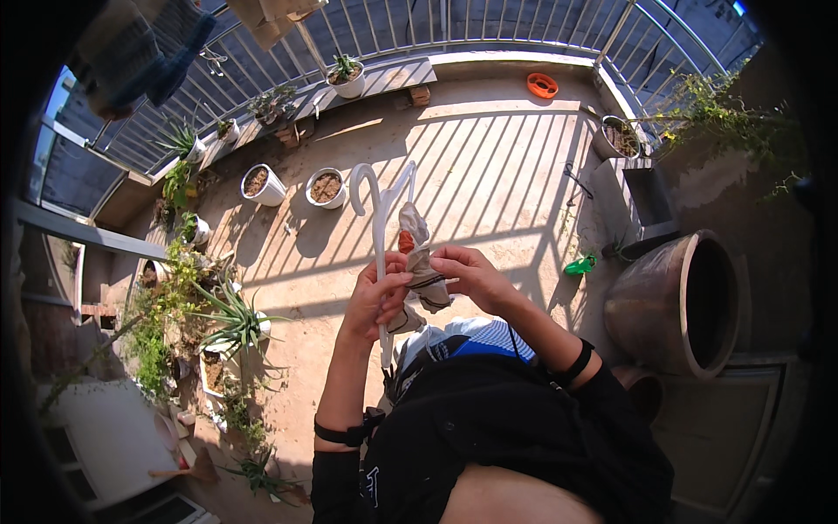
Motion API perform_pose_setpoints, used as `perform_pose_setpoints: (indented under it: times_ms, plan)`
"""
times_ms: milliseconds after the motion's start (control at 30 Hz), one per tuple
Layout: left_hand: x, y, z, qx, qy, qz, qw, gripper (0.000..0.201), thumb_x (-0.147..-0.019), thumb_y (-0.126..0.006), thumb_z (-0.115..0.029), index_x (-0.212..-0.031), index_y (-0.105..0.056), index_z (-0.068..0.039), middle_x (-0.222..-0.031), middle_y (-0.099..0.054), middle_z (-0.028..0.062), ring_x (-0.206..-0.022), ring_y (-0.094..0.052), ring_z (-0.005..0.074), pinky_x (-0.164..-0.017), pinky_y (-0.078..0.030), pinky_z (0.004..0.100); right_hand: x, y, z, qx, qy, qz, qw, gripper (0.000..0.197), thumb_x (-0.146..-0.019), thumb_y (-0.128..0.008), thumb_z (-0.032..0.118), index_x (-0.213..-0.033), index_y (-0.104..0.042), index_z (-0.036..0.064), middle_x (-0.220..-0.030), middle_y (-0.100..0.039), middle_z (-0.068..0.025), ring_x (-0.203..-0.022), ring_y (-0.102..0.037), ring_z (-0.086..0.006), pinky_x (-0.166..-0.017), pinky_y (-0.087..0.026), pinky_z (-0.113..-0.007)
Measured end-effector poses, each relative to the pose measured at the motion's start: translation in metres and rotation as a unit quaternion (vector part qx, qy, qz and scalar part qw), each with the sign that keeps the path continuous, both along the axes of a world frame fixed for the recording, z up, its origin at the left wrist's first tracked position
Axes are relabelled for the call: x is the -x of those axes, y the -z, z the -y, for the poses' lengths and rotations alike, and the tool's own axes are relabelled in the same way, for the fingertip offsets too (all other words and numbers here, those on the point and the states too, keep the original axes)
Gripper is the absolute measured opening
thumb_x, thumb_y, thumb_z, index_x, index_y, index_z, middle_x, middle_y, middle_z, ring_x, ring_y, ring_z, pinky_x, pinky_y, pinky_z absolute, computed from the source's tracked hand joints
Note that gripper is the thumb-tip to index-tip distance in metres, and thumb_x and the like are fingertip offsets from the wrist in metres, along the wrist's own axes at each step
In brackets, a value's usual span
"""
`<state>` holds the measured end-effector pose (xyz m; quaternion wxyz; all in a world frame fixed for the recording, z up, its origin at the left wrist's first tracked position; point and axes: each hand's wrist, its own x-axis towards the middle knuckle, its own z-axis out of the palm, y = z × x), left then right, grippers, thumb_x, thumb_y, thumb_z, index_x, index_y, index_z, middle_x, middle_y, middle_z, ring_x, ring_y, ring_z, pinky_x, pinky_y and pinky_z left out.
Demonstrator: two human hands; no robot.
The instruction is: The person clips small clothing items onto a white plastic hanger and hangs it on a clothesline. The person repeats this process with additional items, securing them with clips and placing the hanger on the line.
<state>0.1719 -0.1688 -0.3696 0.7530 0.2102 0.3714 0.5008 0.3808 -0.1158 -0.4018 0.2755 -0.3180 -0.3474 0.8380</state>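
Observation:
My left hand is closed around a white plastic hanger, which stands upright with its hook at the top left. The same fingers also pinch a beige-grey sock with dark stripes near its cuff and an orange patch. From the other side my right hand grips the sock's edge between thumb and fingers. Part of the sock lies against the hanger's arm. Another bit of similar pale cloth shows below, next to my left wrist; whether it is a second sock I cannot tell.
Two white pots of soil stand on the sunlit floor ahead. Potted plants line the left, and a large clay jar is at right. A bench runs along the metal railing. A green object lies near the jar.

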Motion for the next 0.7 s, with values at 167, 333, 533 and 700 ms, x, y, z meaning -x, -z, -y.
perform_pose_setpoints:
  times_ms: [167, 333, 533, 700]
  plan:
    - [0.001, 0.003, 0.0, -0.003, -0.001, 0.001, 1.0, 0.018, -0.087, -0.063, -0.003, -0.105, -0.06, -0.004, -0.067, -0.049, -0.0036, -0.041, -0.033, 0.0018, -0.031, -0.023, 0.0167, 0.001, -0.007, 0.005, -0.081, 0.087, -0.059, 0.991, 0.009, -0.095, -0.065, 0.015, -0.096, -0.059, 0.0082, -0.092, -0.062, 0.0033, -0.084, -0.06, -0.0058, -0.073, -0.05, -0.024]
    - [-0.001, 0.001, 0.0, 0.017, -0.001, 0.026, 1.0, 0.019, -0.087, -0.063, -0.004, -0.105, -0.06, -0.005, -0.067, -0.049, -0.0034, -0.041, -0.034, 0.002, -0.032, -0.024, 0.0165, 0.003, -0.009, 0.006, -0.089, 0.087, -0.066, 0.99, 0.01, -0.095, -0.066, 0.016, -0.096, -0.059, 0.0092, -0.095, -0.061, 0.0041, -0.082, -0.057, -0.0049, -0.068, -0.046, -0.022]
    - [-0.006, -0.006, 0.001, 0.057, -0.01, -0.058, 0.997, 0.015, -0.092, -0.065, -0.013, -0.104, -0.061, -0.006, -0.067, -0.052, -0.0025, -0.04, -0.033, 0.0017, -0.031, -0.023, 0.0161, 0.002, -0.016, 0.009, -0.156, 0.064, -0.02, 0.985, 0.009, -0.094, -0.066, 0.016, -0.097, -0.058, 0.011, -0.104, -0.061, 0.0026, -0.087, -0.056, -0.0064, -0.07, -0.046, -0.022]
    - [-0.001, 0.0, 0.0, 0.035, -0.062, -0.012, 0.997, 0.012, -0.094, -0.065, -0.014, -0.104, -0.061, -0.008, -0.067, -0.056, -0.0002, -0.037, -0.031, 0.0013, -0.03, -0.02, 0.0171, 0.001, -0.018, 0.009, -0.041, 0.116, -0.08, 0.989, 0.012, -0.096, -0.064, 0.021, -0.096, -0.056, 0.0117, -0.101, -0.06, 0.0021, -0.09, -0.057, -0.0073, -0.076, -0.048, -0.025]
